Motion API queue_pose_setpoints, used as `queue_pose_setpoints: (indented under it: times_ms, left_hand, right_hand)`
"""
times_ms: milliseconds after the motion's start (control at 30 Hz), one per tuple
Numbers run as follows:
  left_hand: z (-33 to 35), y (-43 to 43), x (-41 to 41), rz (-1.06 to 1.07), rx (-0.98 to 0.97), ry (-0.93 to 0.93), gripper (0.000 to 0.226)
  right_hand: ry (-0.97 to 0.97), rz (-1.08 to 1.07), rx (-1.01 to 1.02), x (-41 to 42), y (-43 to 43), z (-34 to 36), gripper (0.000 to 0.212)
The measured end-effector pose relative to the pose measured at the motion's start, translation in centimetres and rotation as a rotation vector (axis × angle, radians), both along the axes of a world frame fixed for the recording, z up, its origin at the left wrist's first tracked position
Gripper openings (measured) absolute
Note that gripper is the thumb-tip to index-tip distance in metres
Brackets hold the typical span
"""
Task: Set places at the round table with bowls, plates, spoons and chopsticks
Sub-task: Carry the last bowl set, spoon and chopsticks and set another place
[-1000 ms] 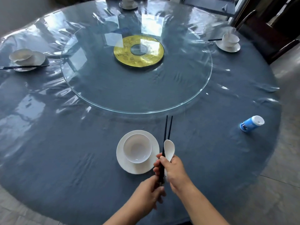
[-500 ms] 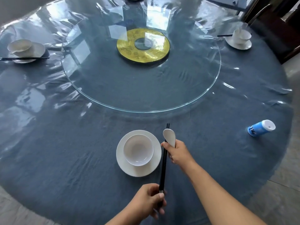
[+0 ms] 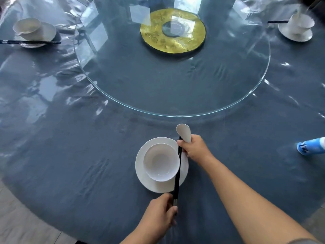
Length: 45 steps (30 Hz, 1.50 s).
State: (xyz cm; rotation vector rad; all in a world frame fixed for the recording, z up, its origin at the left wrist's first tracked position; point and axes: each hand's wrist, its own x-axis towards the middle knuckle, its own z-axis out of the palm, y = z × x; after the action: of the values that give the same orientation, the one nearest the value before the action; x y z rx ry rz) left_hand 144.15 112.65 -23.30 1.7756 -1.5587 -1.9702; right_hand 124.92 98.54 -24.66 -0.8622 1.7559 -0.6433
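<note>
Place at 6 o'clock of the round table [image 3: 70,155]. The chopsticks [image 3: 177,173], a dark pair, run 12-to-6 across the 3 o'clock side of the plate [image 3: 149,184], close against the rim of the bowl [image 3: 161,162] that sits on it; contact with that rim cannot be confirmed.

Left hand [image 3: 160,213]: fingers pinched on the near end of the pair. Right hand [image 3: 193,148]: fingers curled round the handle of the spoon [image 3: 183,132], scoop pointing to 12; the far tips of the pair end at this hand.

Risks, as judged:
- Pair rides on the plate, not the cloth. Released here, it could roll or slide off the rim and end up askew.
- Sideways push toward 9 could nudge the bowl across the plate.
- Right hand is doing two jobs; the glazed spoon may slip and strike china.

Surface: blue cloth under clear wrinkled film, heavy glare; probably slick. Glass turntable [image 3: 158,85] at centre over a gold disc [image 3: 193,37]. Laid settings at about 10 o'clock [image 3: 26,29] and 2 o'clock [image 3: 299,27]. Blue bottle [image 3: 311,147] on its side near 4. Pale floor [image 3: 17,226] beyond the edge at 7.
</note>
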Motion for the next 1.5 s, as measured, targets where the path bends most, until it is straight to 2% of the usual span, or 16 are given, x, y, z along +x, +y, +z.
queue_pose_setpoints:
  times_ms: [200,400,600,867,1200,1300,1467,1500]
  left_hand:
    - [-0.7,-0.3,-0.3,0.174,0.119,0.016,0.005]
    - [-1.5,0.0,-0.4,0.256,0.190,0.078,0.013]
    - [-1.5,0.1,-0.2,0.236,0.191,0.068,0.016]
    - [-1.1,0.1,-0.3,0.217,0.182,0.060,0.021]
    - [-0.8,0.1,-0.2,0.223,0.188,0.056,0.007]
    - [-0.7,0.1,0.0,0.236,0.207,0.066,0.011]
    - [-0.5,0.3,2.3,0.230,0.173,-0.003,0.016]
    - [-0.4,0.2,3.1,0.229,0.141,-0.021,0.016]
  right_hand:
    - [0.110,0.048,-0.054,0.3,-0.4,0.1,0.016]
    - [0.149,0.072,-0.045,0.2,-0.8,-0.5,0.016]
    - [0.087,0.043,-0.046,0.2,-0.6,-0.4,0.017]
    - [0.137,-0.002,-0.030,0.3,-0.8,-0.4,0.026]
    - [0.123,-0.013,-0.022,0.2,-0.6,-0.3,0.027]
    - [0.117,-0.024,-0.031,0.2,-0.3,0.2,0.023]
    - [0.176,-0.138,-0.023,-0.6,1.8,1.6,0.004]
    - [0.138,-0.166,-0.030,-0.8,2.3,2.2,0.008]
